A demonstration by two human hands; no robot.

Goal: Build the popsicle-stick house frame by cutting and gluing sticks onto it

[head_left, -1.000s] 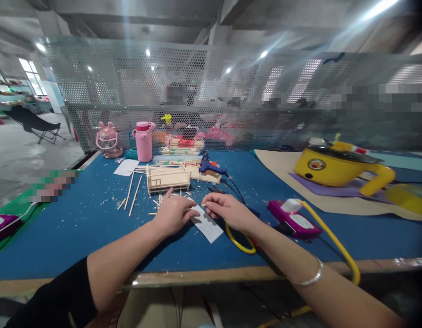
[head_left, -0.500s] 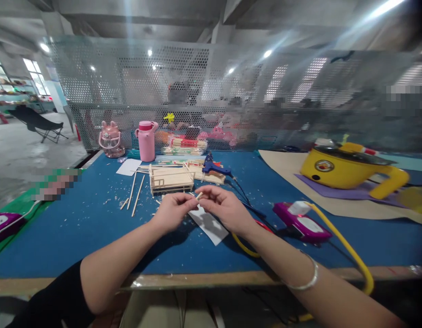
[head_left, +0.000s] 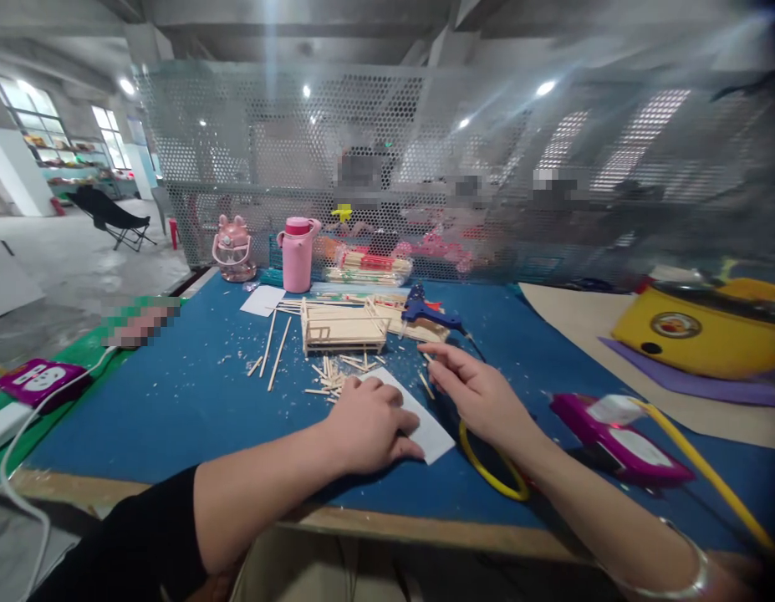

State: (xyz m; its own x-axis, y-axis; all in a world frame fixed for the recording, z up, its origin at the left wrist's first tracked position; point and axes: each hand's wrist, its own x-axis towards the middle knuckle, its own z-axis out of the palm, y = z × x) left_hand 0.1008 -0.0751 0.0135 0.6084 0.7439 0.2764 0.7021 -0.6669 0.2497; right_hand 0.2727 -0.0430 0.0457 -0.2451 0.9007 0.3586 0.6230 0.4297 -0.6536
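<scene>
The left hand (head_left: 369,425) is no longer meeting the right hand (head_left: 479,391) but is lying over white paper (head_left: 435,436), its grip hidden; the right is now pinching a short wooden stick (head_left: 427,358) near the glue gun (head_left: 432,315), apparently handling it alone.

Room lies left of the long sticks (head_left: 278,355); the wooden frame (head_left: 344,328) and glue gun (head_left: 434,313) block the centre.
</scene>
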